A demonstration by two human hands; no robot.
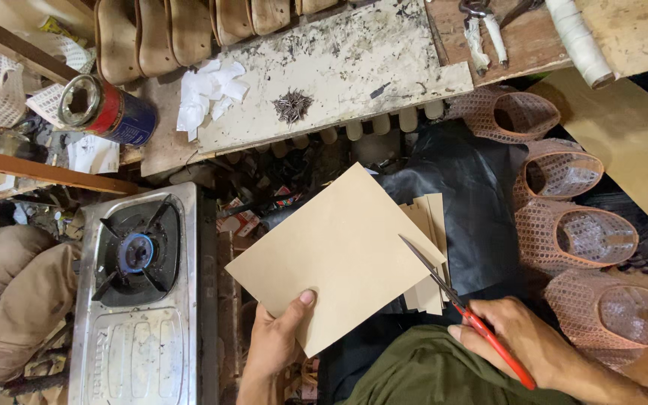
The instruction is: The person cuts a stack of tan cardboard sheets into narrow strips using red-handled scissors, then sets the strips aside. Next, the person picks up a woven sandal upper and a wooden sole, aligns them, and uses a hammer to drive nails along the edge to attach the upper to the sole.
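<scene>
Tan card [339, 255] in left hand [275, 341] — right hand [515, 334] scissors [459, 304] cutting.

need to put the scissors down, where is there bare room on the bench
Bare room: the white slab right of the nail pile, and the tan sheet beyond the mesh shoes. Crowded: around the can and stove.

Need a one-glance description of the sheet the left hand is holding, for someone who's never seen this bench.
Start at the steel gas stove at lower left and look right. The left hand pinches the lower edge of a large tan cardboard sheet, with red-handled scissors at its right edge. Unlike the small notched tan pieces stacked behind it, it is big, plain and tilted like a diamond.
</scene>
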